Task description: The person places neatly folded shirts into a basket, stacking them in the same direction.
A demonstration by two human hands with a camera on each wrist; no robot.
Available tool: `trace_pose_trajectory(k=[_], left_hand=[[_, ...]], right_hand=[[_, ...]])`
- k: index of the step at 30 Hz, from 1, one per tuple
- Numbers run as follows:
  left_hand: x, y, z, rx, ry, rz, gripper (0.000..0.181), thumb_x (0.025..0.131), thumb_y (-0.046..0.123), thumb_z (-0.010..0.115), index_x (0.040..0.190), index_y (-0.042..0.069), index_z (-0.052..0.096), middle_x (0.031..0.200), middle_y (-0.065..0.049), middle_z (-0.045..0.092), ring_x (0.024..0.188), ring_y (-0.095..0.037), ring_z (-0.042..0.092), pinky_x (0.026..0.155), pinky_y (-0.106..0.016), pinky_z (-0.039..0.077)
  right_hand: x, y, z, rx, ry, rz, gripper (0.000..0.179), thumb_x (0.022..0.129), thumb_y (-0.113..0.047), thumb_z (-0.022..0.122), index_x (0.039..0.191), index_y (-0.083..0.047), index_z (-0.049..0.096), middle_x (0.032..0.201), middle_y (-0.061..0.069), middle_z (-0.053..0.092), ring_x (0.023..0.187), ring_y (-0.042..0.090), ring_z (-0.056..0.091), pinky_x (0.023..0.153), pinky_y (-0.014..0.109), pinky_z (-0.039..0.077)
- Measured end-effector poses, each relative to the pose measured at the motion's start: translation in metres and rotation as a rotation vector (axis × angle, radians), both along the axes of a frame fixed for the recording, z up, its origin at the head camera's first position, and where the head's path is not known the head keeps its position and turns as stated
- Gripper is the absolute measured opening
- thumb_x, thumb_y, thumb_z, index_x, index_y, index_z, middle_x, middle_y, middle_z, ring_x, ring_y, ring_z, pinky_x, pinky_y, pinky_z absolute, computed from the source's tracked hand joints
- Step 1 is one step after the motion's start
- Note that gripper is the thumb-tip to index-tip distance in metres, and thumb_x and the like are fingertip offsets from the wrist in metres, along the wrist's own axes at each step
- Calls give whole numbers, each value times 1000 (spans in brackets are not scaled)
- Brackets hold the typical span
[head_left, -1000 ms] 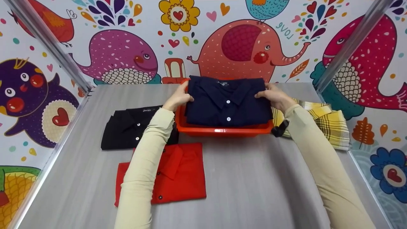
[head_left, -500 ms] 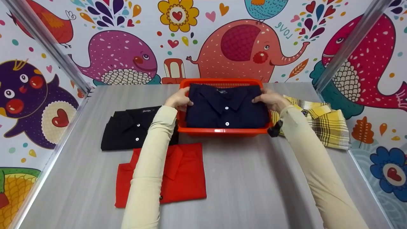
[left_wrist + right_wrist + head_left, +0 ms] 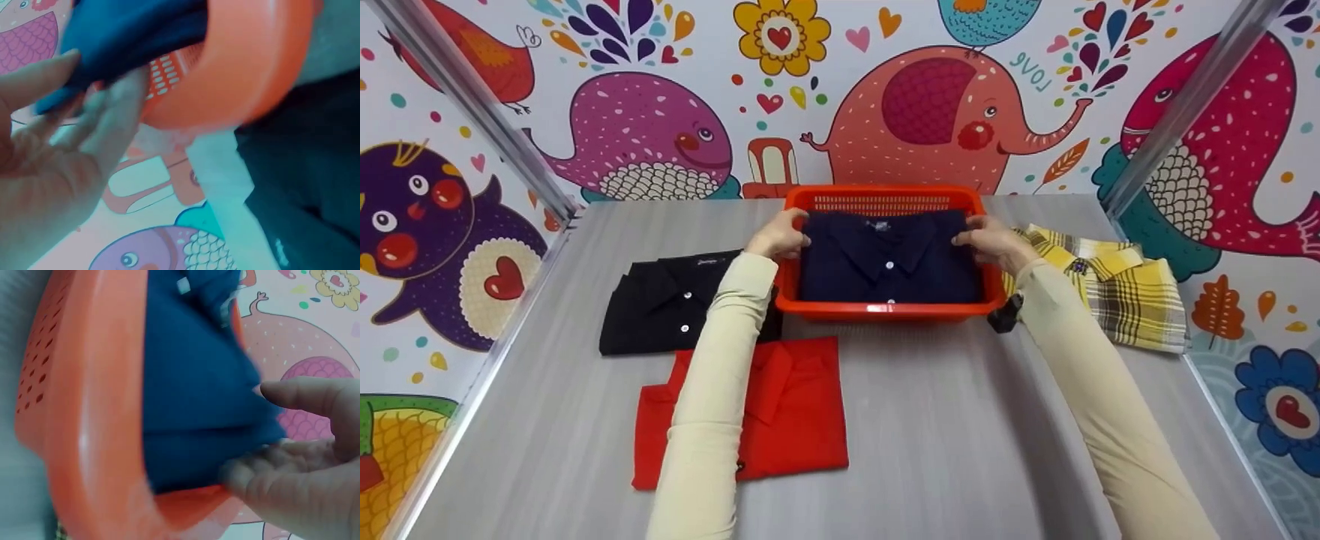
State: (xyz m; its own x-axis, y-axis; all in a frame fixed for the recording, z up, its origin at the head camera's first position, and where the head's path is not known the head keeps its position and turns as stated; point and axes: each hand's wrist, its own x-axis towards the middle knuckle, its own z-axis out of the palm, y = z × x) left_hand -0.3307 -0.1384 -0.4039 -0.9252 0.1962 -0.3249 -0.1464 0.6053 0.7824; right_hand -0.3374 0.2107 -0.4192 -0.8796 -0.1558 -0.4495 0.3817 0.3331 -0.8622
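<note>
A folded navy shirt [image 3: 890,259] with white buttons lies within the walls of an orange-red plastic basket [image 3: 885,310], its lower edge hidden behind the front rim. My left hand [image 3: 780,236] pinches the shirt's left edge, thumb on top and fingers beneath. At the opposite edge, my right hand [image 3: 994,241] grips the shirt the same way. The left wrist view has the navy cloth [image 3: 135,36] between thumb and fingers, beside the basket's rim. In the right wrist view, the cloth's corner [image 3: 264,422] sits between thumb and fingers.
Left of the basket lies a folded black shirt [image 3: 649,315]. A folded red shirt [image 3: 795,412] is nearer, partly under the left sleeve. To the right is a folded yellow plaid shirt [image 3: 1140,300]. Printed panels [image 3: 780,112] border the grey table [image 3: 930,442].
Both hands have lowered the navy shirt into the basket and drawn slightly closer together. The basket's back rim and inner wall now show behind it. The other shirts stay put.
</note>
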Motion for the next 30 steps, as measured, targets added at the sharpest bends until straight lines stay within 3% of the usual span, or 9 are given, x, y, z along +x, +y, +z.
trace_pose_trajectory(k=[6,9,15,20,30], left_hand=[[0,-11,11,-69,97,-20,53,94,4,53,143,-5,36,129,-24,48,64,-13,46,61,-24,42],[3,-19,12,-80,121,-37,48,93,3,51,139,-8,40,124,-25,51,75,-19,51,64,-25,43],[5,-34,11,-81,71,-20,45,94,5,49,137,-9,42,130,-27,50,107,-33,53,88,-43,50],[8,-42,13,-92,54,-38,46,95,6,48,138,-9,41,132,-29,50,116,-38,51,92,-48,47],[38,-71,12,-114,59,-155,44,95,9,51,134,-9,44,131,-32,50,114,-41,51,90,-52,47]], right_hand=[[4,-5,10,137,87,53,60,95,-11,54,146,2,26,145,21,32,124,35,36,109,49,27],[5,-5,11,151,98,75,58,95,-10,55,144,1,28,142,21,34,122,36,36,108,51,28],[11,-3,11,133,122,112,56,96,-10,54,143,4,29,142,24,34,123,35,39,107,45,32],[16,3,8,123,160,117,55,96,-9,54,144,4,30,143,25,34,124,34,41,106,44,34],[45,19,-10,114,273,122,42,97,-4,52,136,7,41,132,28,46,116,34,48,100,46,41]])
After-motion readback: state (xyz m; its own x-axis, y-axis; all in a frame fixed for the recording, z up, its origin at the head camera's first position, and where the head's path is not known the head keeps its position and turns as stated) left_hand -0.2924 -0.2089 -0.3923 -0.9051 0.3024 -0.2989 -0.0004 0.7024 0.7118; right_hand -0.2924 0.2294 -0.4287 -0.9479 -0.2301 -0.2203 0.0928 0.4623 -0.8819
